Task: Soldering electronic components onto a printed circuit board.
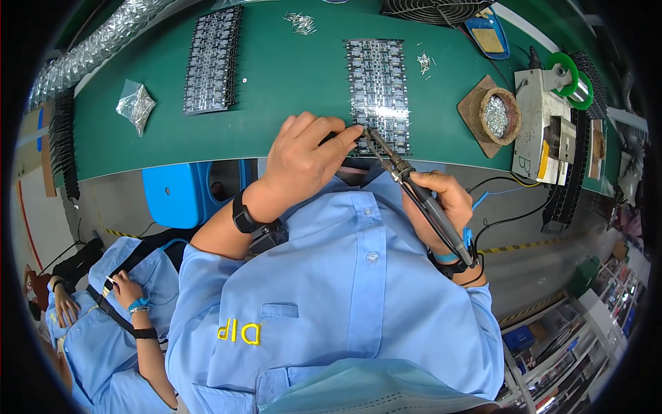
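A dark panel of small circuit boards (378, 76) lies on the green bench top (289, 83) in front of me. At its near left corner my left hand (303, 157) has thumb and forefinger pinched together. Whatever is between those fingertips is too small to make out. My right hand (452, 199) grips a soldering iron (401, 167) with a thin tube and cable along it. The iron slants up and leftward, its tip at the panel's near edge beside the left fingertips. Loose metal pins (424, 63) lie just right of the panel.
Boards are stacked (210, 62) at left, near a bag of pins (136, 103). More pins (300, 24) lie farther back. A bowl (517, 124), soldering station (531, 103), solder spool (571, 79), sponge tray (488, 34) and fan (434, 7) are right. A co-worker (114, 331) sits left.
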{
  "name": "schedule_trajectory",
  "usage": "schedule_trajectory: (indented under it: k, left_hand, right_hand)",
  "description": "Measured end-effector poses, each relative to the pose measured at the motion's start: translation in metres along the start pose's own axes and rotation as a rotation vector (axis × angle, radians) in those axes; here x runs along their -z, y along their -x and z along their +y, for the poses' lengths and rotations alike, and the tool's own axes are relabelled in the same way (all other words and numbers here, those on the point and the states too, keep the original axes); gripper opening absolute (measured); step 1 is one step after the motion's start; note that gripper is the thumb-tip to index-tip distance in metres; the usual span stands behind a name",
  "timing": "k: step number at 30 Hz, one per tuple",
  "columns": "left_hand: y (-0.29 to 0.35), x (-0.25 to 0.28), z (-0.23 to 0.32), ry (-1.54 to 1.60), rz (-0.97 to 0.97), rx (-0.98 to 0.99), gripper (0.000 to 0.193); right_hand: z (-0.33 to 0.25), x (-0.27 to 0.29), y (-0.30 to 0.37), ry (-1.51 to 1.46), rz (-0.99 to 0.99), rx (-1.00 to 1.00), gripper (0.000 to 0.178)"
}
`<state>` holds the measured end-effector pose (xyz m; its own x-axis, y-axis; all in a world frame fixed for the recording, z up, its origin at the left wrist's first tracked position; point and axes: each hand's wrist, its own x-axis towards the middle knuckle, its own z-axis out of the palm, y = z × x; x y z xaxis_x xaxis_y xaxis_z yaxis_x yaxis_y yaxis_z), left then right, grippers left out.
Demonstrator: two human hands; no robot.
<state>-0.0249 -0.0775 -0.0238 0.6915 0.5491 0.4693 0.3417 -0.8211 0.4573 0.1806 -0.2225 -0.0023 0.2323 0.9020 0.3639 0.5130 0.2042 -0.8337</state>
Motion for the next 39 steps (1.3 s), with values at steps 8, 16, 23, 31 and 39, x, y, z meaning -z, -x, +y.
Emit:
schedule_trajectory:
  k: [8,16,23,31,39]
  left_hand:
    - [0.001,-0.003,-0.002,-0.026,0.031,-0.020,0.029]
    - [-0.001,-0.001,-0.001,-0.013,0.030,-0.011,0.029]
    - [-0.003,-0.001,0.002,0.057,0.063,0.071,0.032]
    - [-0.010,0.000,0.004,0.030,-0.005,0.093,0.031]
    - [-0.010,-0.002,0.003,0.000,0.009,0.091,0.031]
  right_hand:
    - [-0.001,0.017,0.008,0.027,0.173,-0.019,0.030]
    - [0.029,0.064,0.016,0.582,0.466,0.015,0.024]
    - [0.016,0.049,0.023,0.244,0.518,-0.117,0.029]
    - [-0.007,0.013,-0.007,0.000,-0.036,-0.055,0.032]
    - [0.003,-0.001,-0.004,-0.054,0.017,-0.113,0.027]
